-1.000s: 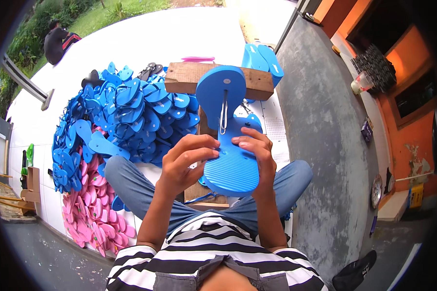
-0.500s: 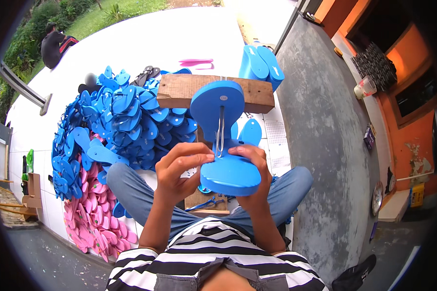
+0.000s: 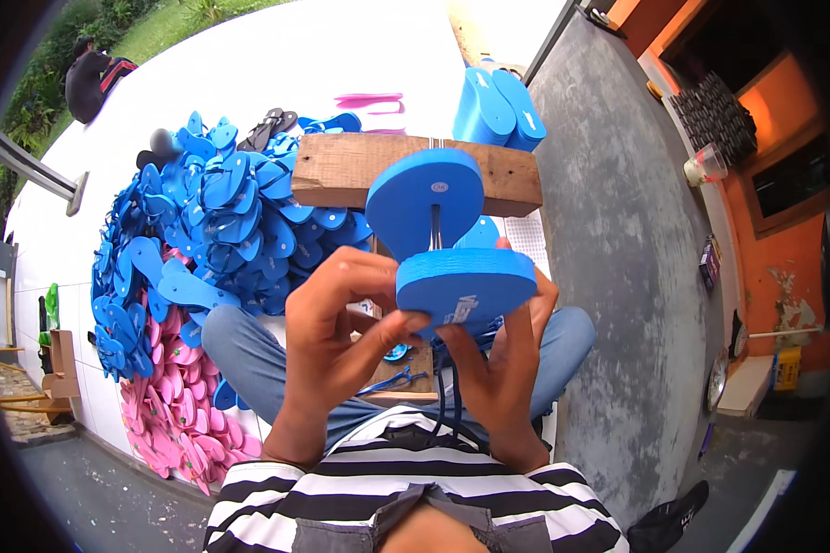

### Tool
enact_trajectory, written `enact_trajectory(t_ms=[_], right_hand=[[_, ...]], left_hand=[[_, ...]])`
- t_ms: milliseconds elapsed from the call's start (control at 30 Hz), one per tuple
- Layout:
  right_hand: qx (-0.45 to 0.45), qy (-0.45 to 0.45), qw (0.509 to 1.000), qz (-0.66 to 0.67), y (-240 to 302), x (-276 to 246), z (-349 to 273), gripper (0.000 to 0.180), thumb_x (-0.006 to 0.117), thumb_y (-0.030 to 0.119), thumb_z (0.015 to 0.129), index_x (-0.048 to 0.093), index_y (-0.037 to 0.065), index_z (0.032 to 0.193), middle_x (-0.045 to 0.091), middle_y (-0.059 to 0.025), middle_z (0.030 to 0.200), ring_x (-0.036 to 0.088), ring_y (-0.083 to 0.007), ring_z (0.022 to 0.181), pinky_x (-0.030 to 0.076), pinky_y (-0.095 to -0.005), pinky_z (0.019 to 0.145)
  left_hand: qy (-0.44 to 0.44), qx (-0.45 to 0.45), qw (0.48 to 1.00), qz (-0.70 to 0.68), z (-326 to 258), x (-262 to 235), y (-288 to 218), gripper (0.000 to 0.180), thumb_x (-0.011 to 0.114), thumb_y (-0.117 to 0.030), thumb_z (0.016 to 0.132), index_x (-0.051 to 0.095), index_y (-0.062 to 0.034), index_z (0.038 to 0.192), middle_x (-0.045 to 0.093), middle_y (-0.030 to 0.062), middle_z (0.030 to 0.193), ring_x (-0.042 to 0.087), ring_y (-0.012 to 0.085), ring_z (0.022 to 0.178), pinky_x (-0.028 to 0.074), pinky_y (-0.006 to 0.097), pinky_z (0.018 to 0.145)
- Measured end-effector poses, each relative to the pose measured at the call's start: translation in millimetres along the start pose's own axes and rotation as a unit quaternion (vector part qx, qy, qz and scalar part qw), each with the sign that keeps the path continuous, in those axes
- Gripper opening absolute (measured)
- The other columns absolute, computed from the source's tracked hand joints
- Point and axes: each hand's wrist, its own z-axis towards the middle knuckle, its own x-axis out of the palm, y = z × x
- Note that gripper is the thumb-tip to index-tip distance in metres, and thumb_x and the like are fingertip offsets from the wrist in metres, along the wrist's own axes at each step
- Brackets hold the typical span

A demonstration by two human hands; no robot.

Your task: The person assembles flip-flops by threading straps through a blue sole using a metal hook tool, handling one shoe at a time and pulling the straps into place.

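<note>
I hold a blue flip-flop sole up in front of me, tilted so its heel end faces me and its toe end points away. My left hand grips its left edge with fingers curled under it. My right hand supports it from below on the right. A dark blue strap hangs down from the sole between my hands. A metal rod shows through the sole's middle.
A wooden block lies across in front of my knees. A big heap of blue soles and pink ones lies at my left. More blue soles stand behind the block. A person crouches far left.
The sole has tipped from lying nearly flat to heel-up toward me, and both hands have risen with it and shifted under its near end.
</note>
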Motion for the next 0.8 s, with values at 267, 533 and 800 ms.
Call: enact_trajectory(t_ms=[267, 533, 800], right_hand=[[-0.025, -0.029, 0.996, 0.081, -18, 5, 9, 0.050, 0.074, 0.014, 0.085, 0.053, 0.006, 0.130, 0.064, -0.0107, 0.104, 0.055, -0.0292, 0.101, 0.041, -0.0409, 0.093], [-0.003, -0.057, 0.989, 0.134, -17, 22, -6, 0.038, 0.067, 0.015, 0.092, 0.048, 0.002, 0.122, 0.058, -0.0197, 0.113, 0.057, -0.0341, 0.106, 0.042, -0.0421, 0.094], [-0.047, -0.162, 0.983, -0.076, -33, 36, 37, 0.056, 0.067, 0.015, 0.092, 0.040, 0.002, 0.140, 0.041, -0.0201, 0.121, 0.043, -0.0327, 0.113, 0.036, -0.0455, 0.097]], left_hand=[[0.031, 0.116, 0.979, 0.164, -7, -1, 13, 0.028, 0.072, 0.004, 0.082, 0.063, -0.0028, 0.108, 0.060, 0.0089, 0.106, 0.065, 0.0135, 0.088, 0.063, 0.029, 0.073], [-0.008, 0.076, 0.995, 0.071, -8, 1, 24, 0.023, 0.070, 0.000, 0.087, 0.060, -0.0003, 0.108, 0.060, 0.0094, 0.107, 0.064, 0.0117, 0.090, 0.064, 0.029, 0.069], [-0.075, -0.001, 0.990, 0.122, 36, 12, 28, 0.018, 0.069, -0.002, 0.089, 0.056, 0.0010, 0.102, 0.066, 0.0074, 0.082, 0.067, 0.0116, 0.077, 0.061, 0.028, 0.059]])
